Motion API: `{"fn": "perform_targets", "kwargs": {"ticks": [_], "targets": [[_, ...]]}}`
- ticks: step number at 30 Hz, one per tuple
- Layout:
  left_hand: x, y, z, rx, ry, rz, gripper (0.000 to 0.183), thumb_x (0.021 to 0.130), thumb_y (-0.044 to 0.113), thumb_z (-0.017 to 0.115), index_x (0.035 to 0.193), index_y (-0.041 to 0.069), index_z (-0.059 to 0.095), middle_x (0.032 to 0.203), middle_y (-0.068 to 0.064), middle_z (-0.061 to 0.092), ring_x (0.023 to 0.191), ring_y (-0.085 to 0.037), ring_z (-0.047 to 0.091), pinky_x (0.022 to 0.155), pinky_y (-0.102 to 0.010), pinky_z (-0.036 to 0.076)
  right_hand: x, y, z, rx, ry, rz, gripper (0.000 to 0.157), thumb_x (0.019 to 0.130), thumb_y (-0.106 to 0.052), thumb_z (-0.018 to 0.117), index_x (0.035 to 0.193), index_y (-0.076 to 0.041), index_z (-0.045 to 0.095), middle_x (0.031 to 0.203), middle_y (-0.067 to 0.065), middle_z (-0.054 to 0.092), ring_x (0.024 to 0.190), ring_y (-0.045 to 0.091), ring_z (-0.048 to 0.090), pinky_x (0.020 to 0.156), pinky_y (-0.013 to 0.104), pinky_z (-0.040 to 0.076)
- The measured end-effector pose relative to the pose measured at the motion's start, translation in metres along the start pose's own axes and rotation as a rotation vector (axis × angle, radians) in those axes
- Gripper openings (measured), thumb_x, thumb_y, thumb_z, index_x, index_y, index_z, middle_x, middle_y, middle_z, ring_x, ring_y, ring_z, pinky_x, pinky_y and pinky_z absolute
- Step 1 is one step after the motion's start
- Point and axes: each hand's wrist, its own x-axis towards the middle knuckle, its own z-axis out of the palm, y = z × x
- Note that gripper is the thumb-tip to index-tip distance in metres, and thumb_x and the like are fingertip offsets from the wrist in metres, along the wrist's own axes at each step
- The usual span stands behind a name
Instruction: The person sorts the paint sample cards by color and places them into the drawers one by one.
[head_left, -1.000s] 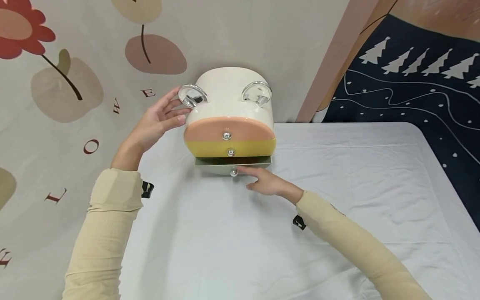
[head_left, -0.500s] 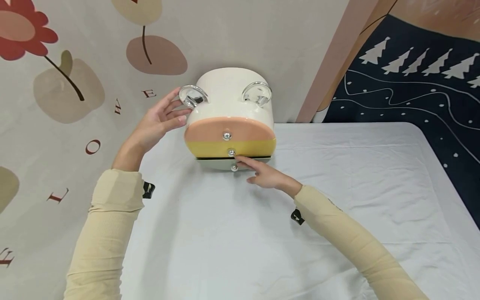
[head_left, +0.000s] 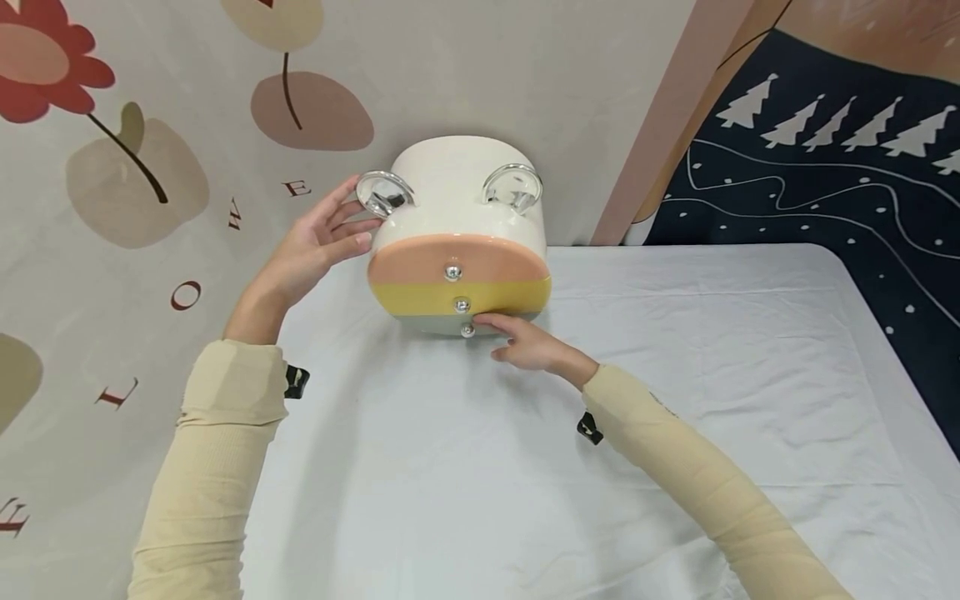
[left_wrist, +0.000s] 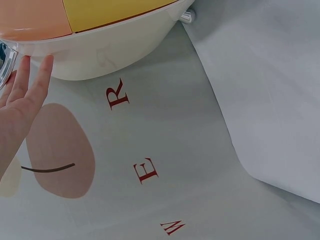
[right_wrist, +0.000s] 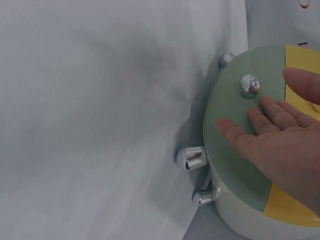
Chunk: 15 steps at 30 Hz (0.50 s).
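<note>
A white, rounded drawer box stands against the wall, with orange, yellow and green drawer fronts stacked one above another. Each front bears a silver knob, and two round chrome ear shapes rise from the top. All three drawers sit flush. My left hand rests at the box's left side by the left chrome ear, fingers extended. Straight fingers of my right hand touch the green drawer front, just right of its knob. Silver feet show under the box in the right wrist view.
A white cloth covers the table. Behind and to the left hangs a pale backdrop with printed letters and flowers. A dark sheet with white trees hangs at the right.
The green bottom drawer has slid inward from partly out to flush. My right hand has moved forward with it, while my left hand has kept its place by the chrome ear.
</note>
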Motion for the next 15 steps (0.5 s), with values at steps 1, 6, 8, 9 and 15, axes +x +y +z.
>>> {"fn": "perform_targets", "kwargs": {"ticks": [1, 6, 8, 9, 15], "targets": [[0.000, 0.000, 0.000, 0.000, -0.001, 0.000, 0.071, 0.089, -0.006, 0.051, 0.147, 0.018, 0.017, 0.140, -0.016, 0.032, 0.124, -0.025, 0.041, 0.090, -0.019, 0.044, 0.000, 0.000, 0.001, -0.001, -0.002, 0.002, 0.058, 0.086, 0.005, 0.053, 0.140, -0.003, 0.034, 0.141, 0.010, 0.037, 0.131, 0.024, 0.030, 0.106, 0.049, 0.027], [-0.001, 0.000, 0.000, 0.028, -0.008, 0.001, 0.072, 0.089, -0.005, 0.052, 0.147, 0.020, 0.016, 0.141, -0.016, 0.031, 0.124, -0.025, 0.040, 0.091, -0.018, 0.043, -0.005, 0.003, 0.002, 0.023, 0.019, 0.011, 0.056, 0.087, 0.002, 0.055, 0.139, -0.005, 0.036, 0.141, 0.008, 0.038, 0.131, 0.024, 0.031, 0.105, 0.049, 0.028], [-0.001, 0.001, 0.000, 0.031, -0.005, -0.001, 0.073, 0.089, -0.004, 0.052, 0.147, 0.020, 0.015, 0.142, -0.016, 0.030, 0.125, -0.025, 0.040, 0.091, -0.018, 0.043, -0.008, 0.005, -0.001, 0.065, 0.043, 0.012, 0.053, 0.088, 0.001, 0.056, 0.137, -0.005, 0.038, 0.140, 0.009, 0.039, 0.130, 0.025, 0.033, 0.105, 0.047, 0.029], [-0.002, 0.001, 0.001, 0.031, -0.002, -0.004, 0.073, 0.090, -0.004, 0.052, 0.147, 0.021, 0.015, 0.142, -0.016, 0.030, 0.125, -0.025, 0.039, 0.091, -0.018, 0.043, -0.010, 0.005, -0.003, 0.090, 0.059, 0.015, 0.052, 0.088, 0.000, 0.056, 0.136, -0.004, 0.039, 0.139, 0.010, 0.041, 0.129, 0.025, 0.034, 0.105, 0.046, 0.030], [-0.007, 0.003, 0.004, 0.078, 0.035, -0.033, 0.073, 0.091, 0.002, 0.053, 0.147, 0.026, 0.014, 0.144, -0.015, 0.029, 0.128, -0.025, 0.035, 0.093, -0.019, 0.042, -0.033, 0.009, -0.023, 0.236, 0.124, 0.032, 0.042, 0.091, -0.004, 0.053, 0.131, 0.002, 0.043, 0.129, 0.022, 0.046, 0.120, 0.033, 0.044, 0.097, 0.042, 0.040]]}}
